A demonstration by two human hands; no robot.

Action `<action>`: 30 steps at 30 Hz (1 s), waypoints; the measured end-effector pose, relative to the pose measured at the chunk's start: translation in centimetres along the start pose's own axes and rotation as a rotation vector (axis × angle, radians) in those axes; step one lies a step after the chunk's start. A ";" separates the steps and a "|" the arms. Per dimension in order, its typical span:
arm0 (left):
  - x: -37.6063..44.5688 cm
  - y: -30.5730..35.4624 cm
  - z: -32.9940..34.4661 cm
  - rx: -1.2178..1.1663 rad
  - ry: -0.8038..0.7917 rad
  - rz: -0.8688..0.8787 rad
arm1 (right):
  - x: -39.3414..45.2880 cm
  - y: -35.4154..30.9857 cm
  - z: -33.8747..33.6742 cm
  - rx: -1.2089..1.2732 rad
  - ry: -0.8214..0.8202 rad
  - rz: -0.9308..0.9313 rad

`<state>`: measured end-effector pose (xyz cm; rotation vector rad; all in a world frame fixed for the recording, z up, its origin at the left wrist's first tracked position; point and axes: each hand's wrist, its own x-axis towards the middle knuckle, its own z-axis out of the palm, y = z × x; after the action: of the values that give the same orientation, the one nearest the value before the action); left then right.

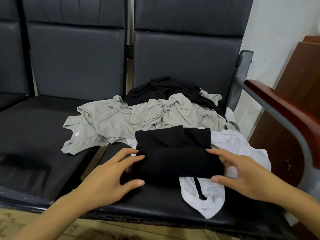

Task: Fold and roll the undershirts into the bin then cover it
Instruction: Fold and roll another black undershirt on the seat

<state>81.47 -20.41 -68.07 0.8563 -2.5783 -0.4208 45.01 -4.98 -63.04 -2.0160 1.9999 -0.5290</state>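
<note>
Rolling black undershirt [176, 163], near edge of seat [147, 205].
Left hand [110, 172] and right hand [240, 172] grasp roll ends; keep both level, tight, rolling toward far flat half.

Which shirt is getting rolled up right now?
The black cotton undershirt at the front of the seat, between the left hand and right hand. It is partly rolled; the grey undershirts and white undershirt lie crumpled.

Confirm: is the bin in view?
No, only the seats, loose undershirts and both hands on the black roll show.
</note>
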 end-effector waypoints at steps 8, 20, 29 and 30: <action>1.9 -0.4 0.2 -0.066 0.029 0.006 | 1.1 0.0 1.7 -0.035 0.169 -0.042; 2.6 1.0 -2.4 -0.359 0.179 -0.111 | 2.2 -1.6 -0.2 0.060 0.434 -0.136; 3.4 0.9 -1.5 -0.249 0.006 -0.408 | 3.6 -1.5 1.4 0.151 0.288 0.128; 3.4 0.9 -1.4 -0.253 0.017 -0.420 | 3.7 -1.5 1.5 0.161 0.271 0.141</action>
<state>79.17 -22.08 -65.55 1.2962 -2.2547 -0.8330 47.00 -8.74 -63.49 -1.7713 2.1511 -0.9420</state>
